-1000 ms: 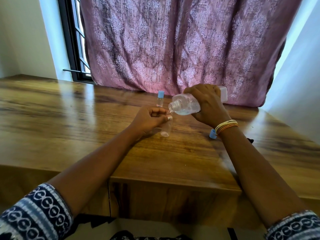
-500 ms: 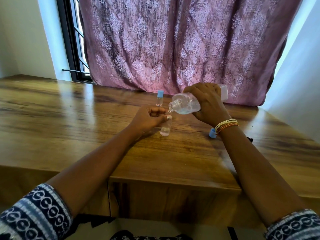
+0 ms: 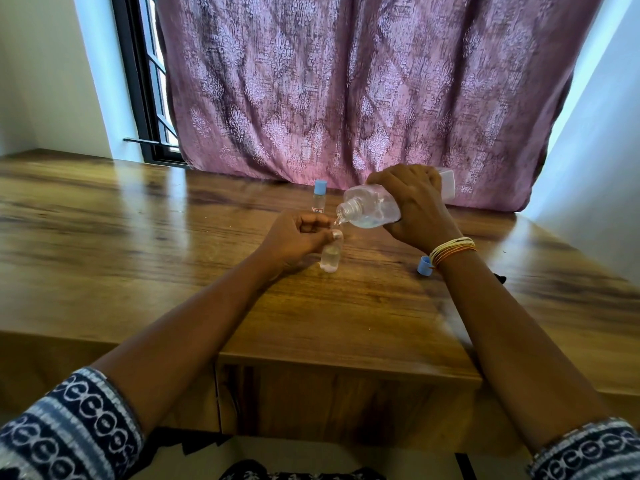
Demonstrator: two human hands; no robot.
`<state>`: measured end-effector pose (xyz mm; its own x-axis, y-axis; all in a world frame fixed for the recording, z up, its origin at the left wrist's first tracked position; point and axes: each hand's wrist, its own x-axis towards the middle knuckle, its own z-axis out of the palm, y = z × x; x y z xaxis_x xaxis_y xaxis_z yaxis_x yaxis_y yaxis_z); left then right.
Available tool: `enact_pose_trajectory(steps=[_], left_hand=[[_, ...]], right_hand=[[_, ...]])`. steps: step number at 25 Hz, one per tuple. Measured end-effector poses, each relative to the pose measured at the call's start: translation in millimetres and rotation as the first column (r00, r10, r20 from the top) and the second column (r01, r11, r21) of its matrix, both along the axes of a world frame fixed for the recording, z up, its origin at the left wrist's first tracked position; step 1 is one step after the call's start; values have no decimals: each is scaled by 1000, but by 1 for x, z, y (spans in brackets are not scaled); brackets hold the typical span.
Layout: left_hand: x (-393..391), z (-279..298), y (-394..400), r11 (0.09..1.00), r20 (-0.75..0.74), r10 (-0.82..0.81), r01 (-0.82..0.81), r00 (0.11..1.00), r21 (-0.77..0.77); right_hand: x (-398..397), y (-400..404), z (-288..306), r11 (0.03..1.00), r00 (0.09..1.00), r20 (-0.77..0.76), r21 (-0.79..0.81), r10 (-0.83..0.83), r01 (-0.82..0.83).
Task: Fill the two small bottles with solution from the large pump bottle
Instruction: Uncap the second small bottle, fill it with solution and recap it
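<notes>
The left hand [image 3: 294,239] pinches the open vial [image 3: 330,255] upright at mid-table [image 3: 138,258]; the right hand [image 3: 414,206] grips the big bottle [image 3: 372,211], tipped, mouth over the vial. A capped vial [image 3: 319,196] stands by the pink curtain [image 3: 346,84]. Little has changed; the vial looks fuller.

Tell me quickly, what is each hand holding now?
Left hand: grips the small bottle.
Right hand: grips the tilted large bottle.
</notes>
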<state>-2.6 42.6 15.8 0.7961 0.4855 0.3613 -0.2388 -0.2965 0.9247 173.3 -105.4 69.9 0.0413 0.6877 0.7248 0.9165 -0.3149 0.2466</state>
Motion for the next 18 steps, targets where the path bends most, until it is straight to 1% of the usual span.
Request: enact_pose_trajectory(steps=[6, 18], left_hand=[[-3, 2, -1, 999, -14, -5, 6, 1000, 36], [-1, 0, 2, 1000, -16, -13, 13, 1000, 25]], right_hand=[[1, 0, 1, 1000, 1000, 1, -2, -2, 2], [-1, 1, 0, 1000, 1000, -21, 1, 20, -20]])
